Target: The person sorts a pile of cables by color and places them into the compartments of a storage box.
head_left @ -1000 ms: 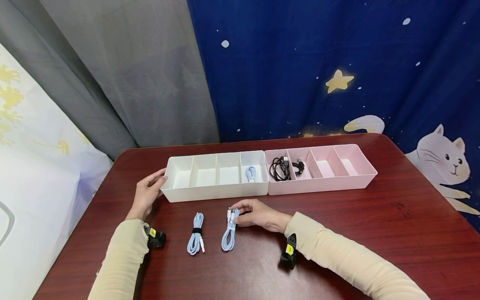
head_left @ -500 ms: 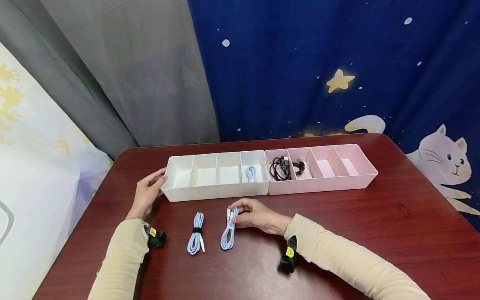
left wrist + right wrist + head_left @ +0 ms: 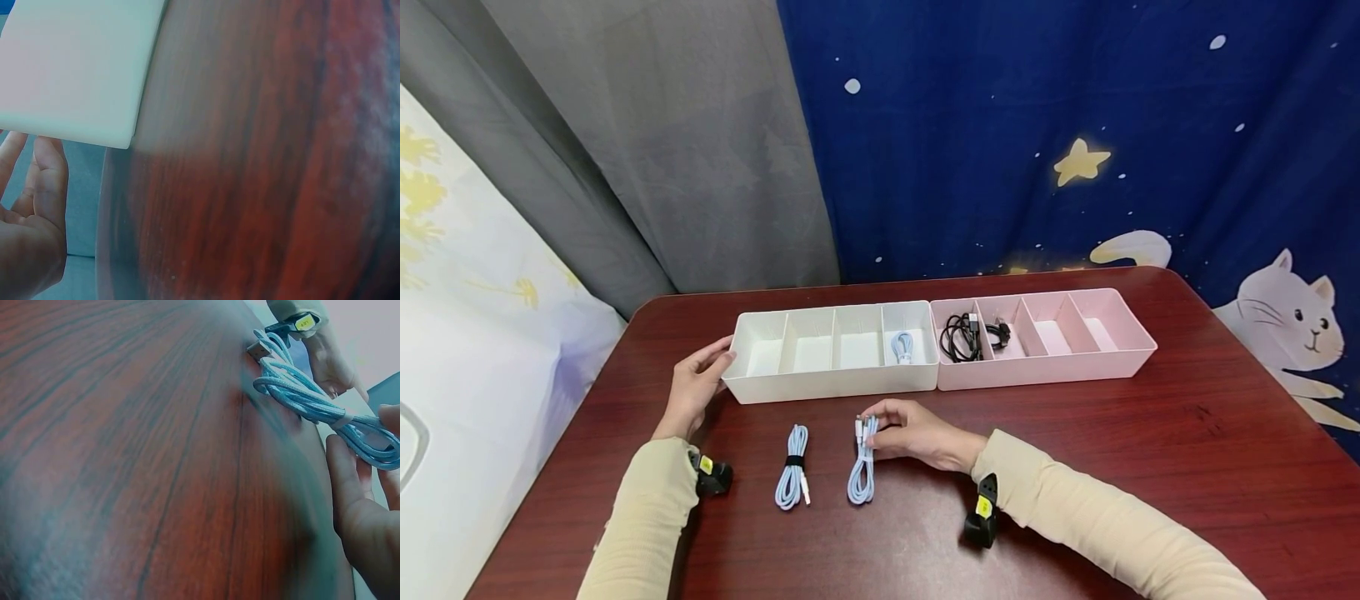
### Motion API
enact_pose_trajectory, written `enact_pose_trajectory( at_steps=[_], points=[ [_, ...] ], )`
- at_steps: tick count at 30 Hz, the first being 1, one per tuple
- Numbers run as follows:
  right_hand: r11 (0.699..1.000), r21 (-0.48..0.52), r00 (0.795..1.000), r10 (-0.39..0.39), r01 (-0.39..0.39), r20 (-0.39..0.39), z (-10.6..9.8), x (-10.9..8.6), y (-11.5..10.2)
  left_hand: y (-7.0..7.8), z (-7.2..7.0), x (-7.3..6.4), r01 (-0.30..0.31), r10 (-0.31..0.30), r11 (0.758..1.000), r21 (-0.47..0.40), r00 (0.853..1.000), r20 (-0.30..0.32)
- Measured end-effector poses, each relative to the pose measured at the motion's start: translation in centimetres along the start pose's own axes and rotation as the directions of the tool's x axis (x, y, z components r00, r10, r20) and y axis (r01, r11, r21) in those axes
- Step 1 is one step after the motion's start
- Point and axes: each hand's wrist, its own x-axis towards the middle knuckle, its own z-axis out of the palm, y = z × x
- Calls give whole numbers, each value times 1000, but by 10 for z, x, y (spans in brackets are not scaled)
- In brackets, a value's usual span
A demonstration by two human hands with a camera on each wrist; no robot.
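My right hand (image 3: 921, 435) pinches a light blue coiled USB cable (image 3: 861, 482) by its upper end, in front of the white divided tray (image 3: 835, 387). The right wrist view shows the coil (image 3: 294, 394) bound by a pale tie, with thumb and fingers around one end. At the tray's left end, my left hand (image 3: 691, 387) rests extended fingers against the end wall; the left wrist view has these fingertips (image 3: 49, 150) right at its lower edge. Between the hands lies another light blue cable (image 3: 790, 485) with a black strap. One more blue cable (image 3: 902, 346) sits in the tray's rightmost compartment.
A pink divided tray (image 3: 1045, 367) stands end to end with the white one. Black cables (image 3: 958, 337) occupy its two left compartments. Both trays stand toward the back of the dark red wooden table (image 3: 1187, 467), with curtains (image 3: 970, 167) behind it.
The lower loop of the held cable has swung slightly to the right, and the right wrist has shifted a little the same way. The left hand stays where it was.
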Motion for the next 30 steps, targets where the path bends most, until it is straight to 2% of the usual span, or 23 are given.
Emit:
enact_pose_trajectory(
  at_steps=[9,17,30],
  points=[
    [1000,-13,1000,-10,9,-22,1,-2,-5,1,0,0,0,0,1000,11,1000,0],
    [999,-46,1000,-7,6,-7,1,-3,-9,2,0,-1,2,-2,1000,2,1000,8],
    [985,-172,998,20,-28,-53,0,-5,-22,2,1,-2,-5,5,1000,13,1000,0]
  ],
)
